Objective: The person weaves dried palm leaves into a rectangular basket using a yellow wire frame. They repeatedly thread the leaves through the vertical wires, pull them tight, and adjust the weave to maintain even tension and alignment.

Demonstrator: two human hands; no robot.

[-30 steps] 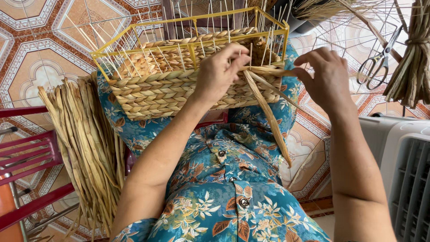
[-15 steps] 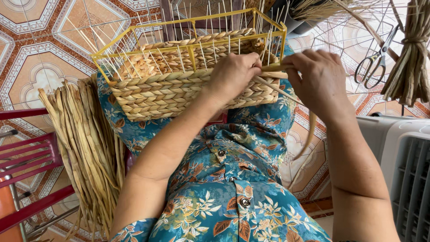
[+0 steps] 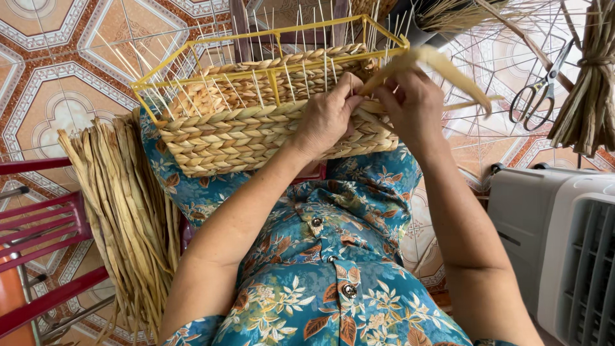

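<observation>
A half-woven straw basket (image 3: 243,138) on a yellow wire frame (image 3: 211,61) rests on my lap, with thin upright spokes sticking out of its top. My left hand (image 3: 330,115) presses against the near wall of the basket, fingers pinching at the weave's upper edge. My right hand (image 3: 413,106) is right beside it, holding a flat tan straw strand (image 3: 442,64) that bends up and out to the right. Both hands meet at the basket's right end.
A bundle of dried straw strands (image 3: 125,218) lies over my left knee. Red metal furniture (image 3: 38,256) stands at the left. Scissors (image 3: 538,86) lie on a wire rack at the right, beside a hanging straw bundle (image 3: 592,83). A white appliance (image 3: 564,243) stands at the lower right.
My right hand has moved in next to the left one at the basket's edge, and the strand that hung down over my lap now bends up and to the right.
</observation>
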